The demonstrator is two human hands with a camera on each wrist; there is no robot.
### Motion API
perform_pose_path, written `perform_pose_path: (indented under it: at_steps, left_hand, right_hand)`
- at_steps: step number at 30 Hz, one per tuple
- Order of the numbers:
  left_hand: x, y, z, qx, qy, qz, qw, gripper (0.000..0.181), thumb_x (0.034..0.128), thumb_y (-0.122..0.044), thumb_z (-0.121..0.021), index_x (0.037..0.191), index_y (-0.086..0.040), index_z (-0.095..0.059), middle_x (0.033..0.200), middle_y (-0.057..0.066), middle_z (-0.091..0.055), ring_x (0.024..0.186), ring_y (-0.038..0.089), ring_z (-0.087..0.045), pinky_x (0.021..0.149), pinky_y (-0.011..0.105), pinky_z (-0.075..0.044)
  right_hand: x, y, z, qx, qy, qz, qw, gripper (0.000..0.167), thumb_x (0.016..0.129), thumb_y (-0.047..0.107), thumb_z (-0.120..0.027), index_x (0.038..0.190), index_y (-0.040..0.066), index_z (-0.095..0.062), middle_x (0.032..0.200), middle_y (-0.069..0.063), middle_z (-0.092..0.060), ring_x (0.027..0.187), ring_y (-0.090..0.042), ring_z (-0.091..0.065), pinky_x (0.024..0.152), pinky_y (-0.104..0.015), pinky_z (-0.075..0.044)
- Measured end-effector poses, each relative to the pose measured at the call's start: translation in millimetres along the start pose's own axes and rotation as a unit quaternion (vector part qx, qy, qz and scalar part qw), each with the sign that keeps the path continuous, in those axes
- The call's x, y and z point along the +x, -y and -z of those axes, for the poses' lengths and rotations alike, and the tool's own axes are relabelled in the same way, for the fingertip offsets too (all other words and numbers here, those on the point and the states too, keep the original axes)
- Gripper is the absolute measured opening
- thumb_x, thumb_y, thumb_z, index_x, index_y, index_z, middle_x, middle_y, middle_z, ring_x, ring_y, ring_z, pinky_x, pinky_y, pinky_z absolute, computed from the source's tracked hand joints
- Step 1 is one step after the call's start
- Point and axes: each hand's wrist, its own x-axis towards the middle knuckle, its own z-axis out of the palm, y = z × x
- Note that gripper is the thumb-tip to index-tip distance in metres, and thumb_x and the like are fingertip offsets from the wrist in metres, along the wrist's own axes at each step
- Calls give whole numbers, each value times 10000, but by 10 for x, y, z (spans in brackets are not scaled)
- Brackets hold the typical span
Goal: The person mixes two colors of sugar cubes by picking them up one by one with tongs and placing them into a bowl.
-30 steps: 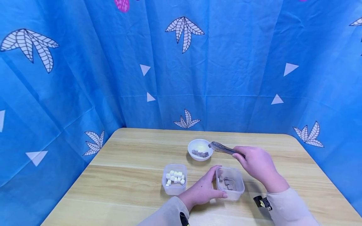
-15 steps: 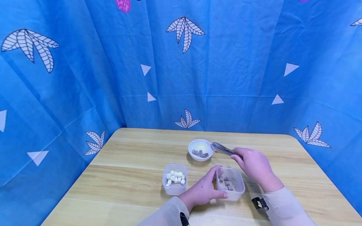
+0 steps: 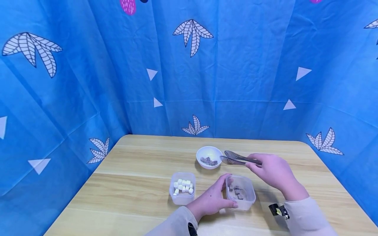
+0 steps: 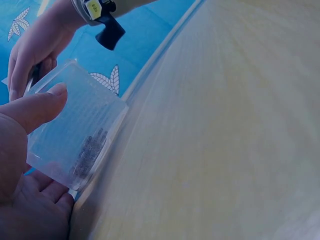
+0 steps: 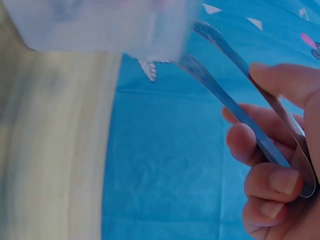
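My left hand (image 3: pixel 214 197) grips a clear plastic container (image 3: pixel 245 204), with its thumb on the near wall and the fingers around the left side. Several small brown cubes (image 3: pixel 237 190) lie inside it; the left wrist view shows them as a dark cluster (image 4: pixel 90 152). Above the table, my right hand (image 3: pixel 273 170) holds metal tongs (image 5: pixel 225 98) with perforated heads. Their two arms are spread, with nothing between the tips. The tips hover just right of a white bowl (image 3: pixel 209 166), which has several brown cubes (image 3: pixel 209 161) on its bottom.
Left of my left hand stands a second clear container (image 3: pixel 182 200) with several white cubes (image 3: pixel 183 186). All of this is on a light wooden table (image 3: pixel 133 183). A blue patterned curtain (image 3: pixel 245 65) hangs behind the table and along both sides.
A brown cube, earlier at the tongs' tips by the bowl's rim, has left them. The tongs have spread and shifted slightly right. My left hand stays on the container.
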Motion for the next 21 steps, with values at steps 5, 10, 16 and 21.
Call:
perform_pose_path:
  at_steps: [5, 10, 16, 21]
  left_hand:
    - [-4, 6, -3, -70, -17, 19, 10000, 928, 782, -306, -880, 1524, -343, -325, 1480, -123, -479, 1373, 111, -425, 1184, 488, -243]
    - [-1, 9, -5, -18, -20, 15, 10000, 946, 781, -319, -877, 1542, -302, -316, 1489, -124, -473, 1380, 113, -418, 1188, 497, -230]
    - [-5, 5, -3, -1, 1, 56, 10000, 947, 783, -351, -869, 1539, -349, -299, 1499, -144, -455, 1389, 109, -407, 1192, 499, -220]
    - [0, 10, -6, 85, -15, 72, 9999, 972, 777, -384, -865, 1551, -356, -278, 1504, -129, -454, 1394, 108, -401, 1193, 513, -204]
  right_hand:
    - [-41, -36, 165, 75, 88, 202, 9997, 284, 937, 458, -689, 1081, 226, -768, 979, 39, -744, 841, -212, -696, 707, -496, -549]
    - [-87, -59, 300, 151, 158, 361, 9991, 271, 928, 449, -707, 1072, 228, -768, 969, 60, -741, 821, -165, -686, 711, -471, -550]
    - [-144, -54, 429, 268, 288, 634, 9972, 237, 913, 415, -736, 1071, 242, -775, 1002, 100, -740, 848, -100, -675, 765, -445, -560]
    - [-182, -72, 511, 433, 624, 901, 9930, 199, 887, 380, -775, 1048, 263, -777, 961, 171, -717, 758, 7, -565, 709, -340, -532]
